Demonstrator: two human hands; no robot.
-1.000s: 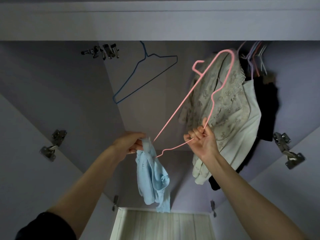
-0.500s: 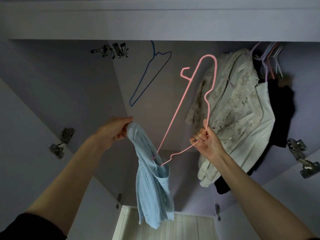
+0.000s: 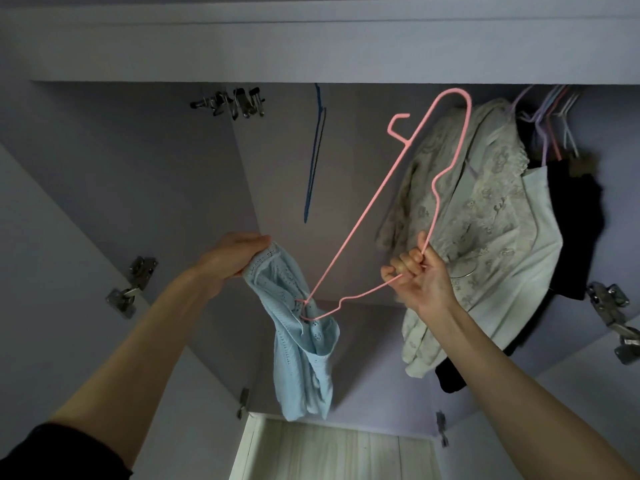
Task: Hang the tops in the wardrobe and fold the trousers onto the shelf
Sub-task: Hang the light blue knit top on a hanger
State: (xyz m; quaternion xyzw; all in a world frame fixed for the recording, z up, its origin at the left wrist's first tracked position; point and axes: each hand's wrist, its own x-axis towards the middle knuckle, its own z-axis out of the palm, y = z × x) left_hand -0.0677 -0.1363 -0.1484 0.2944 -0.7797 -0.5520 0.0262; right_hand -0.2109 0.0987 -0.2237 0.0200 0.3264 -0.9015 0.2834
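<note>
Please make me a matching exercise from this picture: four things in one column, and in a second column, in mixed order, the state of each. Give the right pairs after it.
Things:
1. pink hanger
2. light blue knit top
3. dark blue hanger
4. cream lace top

States:
A. hangs bare in the wardrobe, no garment on it
B. held at its upper edge by the left hand, one hanger end pushed into it
C. already hanging at the right, beside dark clothes
D. gripped by the right hand, hook pointing up

Pairs: 1-D, 2-B, 3-A, 4-C
</note>
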